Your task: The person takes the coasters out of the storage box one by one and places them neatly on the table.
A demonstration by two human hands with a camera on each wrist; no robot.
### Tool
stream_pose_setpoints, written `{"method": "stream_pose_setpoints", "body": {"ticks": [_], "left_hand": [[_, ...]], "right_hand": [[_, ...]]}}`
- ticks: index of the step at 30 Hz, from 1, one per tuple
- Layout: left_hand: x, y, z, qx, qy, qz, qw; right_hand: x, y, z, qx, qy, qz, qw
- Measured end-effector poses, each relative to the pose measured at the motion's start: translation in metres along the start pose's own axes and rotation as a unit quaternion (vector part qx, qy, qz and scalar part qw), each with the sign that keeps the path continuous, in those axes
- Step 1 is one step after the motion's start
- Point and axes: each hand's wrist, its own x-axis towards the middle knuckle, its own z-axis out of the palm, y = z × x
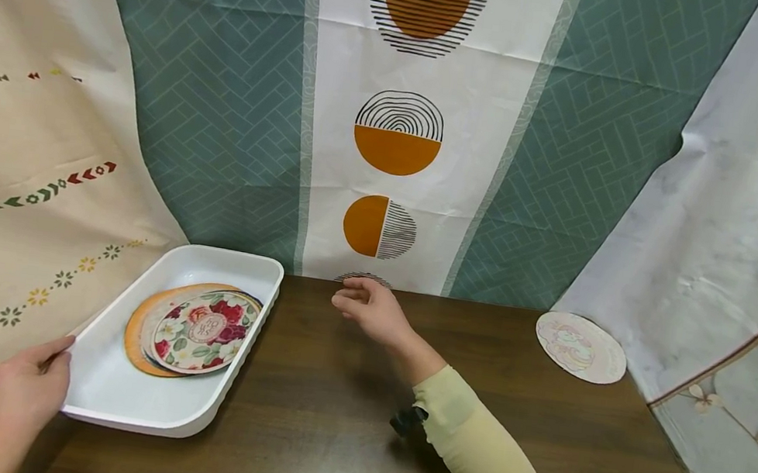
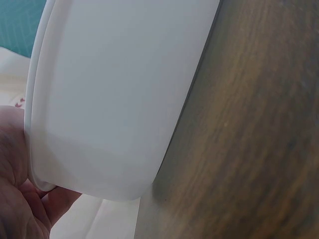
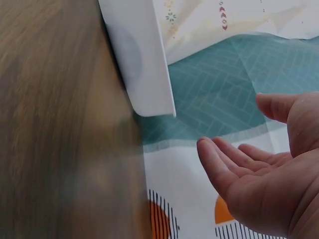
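We see the L hand (image 1: 20, 391), lower left of the head pic, pinching the rim of the white tray (image 1: 122, 397): thumb on top, fingers curled under the lip, as the L wrist view shows. Prob. that grip is for steadying; the tray looks to sit on the brown table (image 1: 301, 430), & its near-left edge is the handiest hold.

In the tray we've a stack of round decorated discs (image 1: 206, 334), floral one on top, overlapping, well inside the walls. Likely they're there so they stay together. They're near the L fingers but not touched; bare tray floor lies between.

R hand (image 1: 377, 310), mid-frame, is empty: fingers close together, loosely bent, thumb apart, above the table's far edge. The tray's right wall is off to its left, not in contact. A single pale disc (image 1: 580, 348) lies far right, well apart from both hands.
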Motion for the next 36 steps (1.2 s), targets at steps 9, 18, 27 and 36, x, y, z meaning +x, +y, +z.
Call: {"method": "stream_pose_setpoints", "body": {"ticks": [9,18,27,36], "left_hand": [[0.002,0.001,0.001,0.003,-0.013,-0.016,0.9998],[0.002,0.0,0.001,0.004,-0.015,-0.011,0.9998],[0.001,0.002,0.003,0.007,-0.022,-0.037,0.999],[0.001,0.001,0.002,0.004,-0.019,-0.026,0.9995]], "right_hand": [[0.007,-0.008,0.019,-0.044,-0.019,-0.025,0.999],[0.016,-0.015,0.039,-0.065,-0.039,-0.048,0.996],[0.024,-0.019,0.059,-0.082,-0.058,-0.059,0.993],[0.028,-0.024,0.077,-0.074,-0.081,-0.063,0.992]]}}
